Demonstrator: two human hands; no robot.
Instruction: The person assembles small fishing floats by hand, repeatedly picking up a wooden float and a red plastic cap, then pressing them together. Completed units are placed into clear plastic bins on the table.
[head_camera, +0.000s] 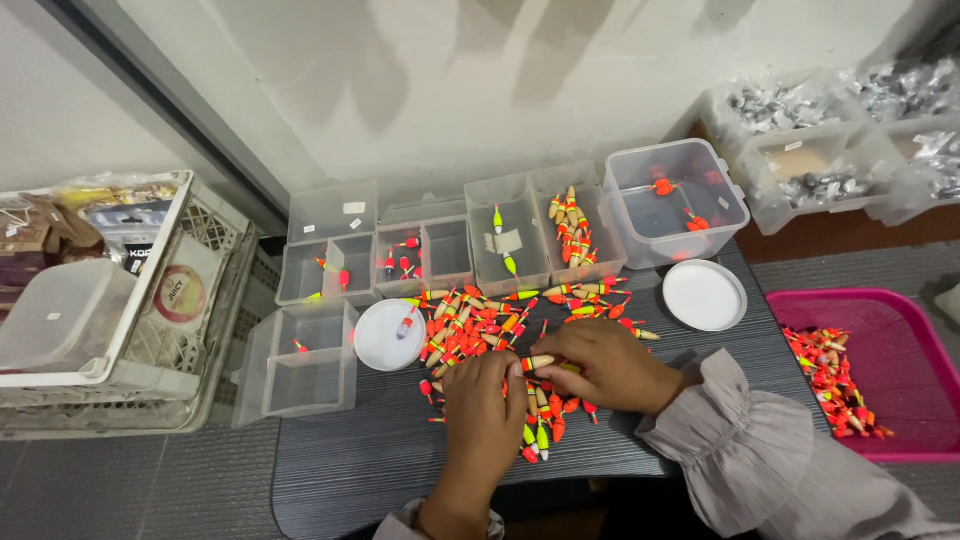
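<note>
- The left hand (487, 405) lies palm-down on a heap of small fishing floats (480, 330), orange, yellow-green and wood-coloured, spread over a dark ribbed tabletop (340, 465).
- Its fingers (500, 368) are drawn close together and pinch the near end of one wooden float with an orange tip (537, 362), which lies level and points to the person's right.
- The right hand (603, 362) rests just beside it, fingers (560, 343) curled narrow over the same float; its fingertips meet the float's far end, so the float sits between the two hands.
- More floats lie under and around both palms; some stick out near the left wrist.
- Behind the heap stands a row of clear plastic bins (440, 250); one tall bin (578, 225) is stacked with wooden floats, and a square tub (676, 200) holds a few orange ones.
- A round white lid (388, 335) with a float on it lies left of the heap; another white lid (704, 295) lies to the right.
- A pink basket (900, 330) with more floats sits far right, well apart from the hands.
- A white crate (190, 300) of packets stands at the left.
</note>
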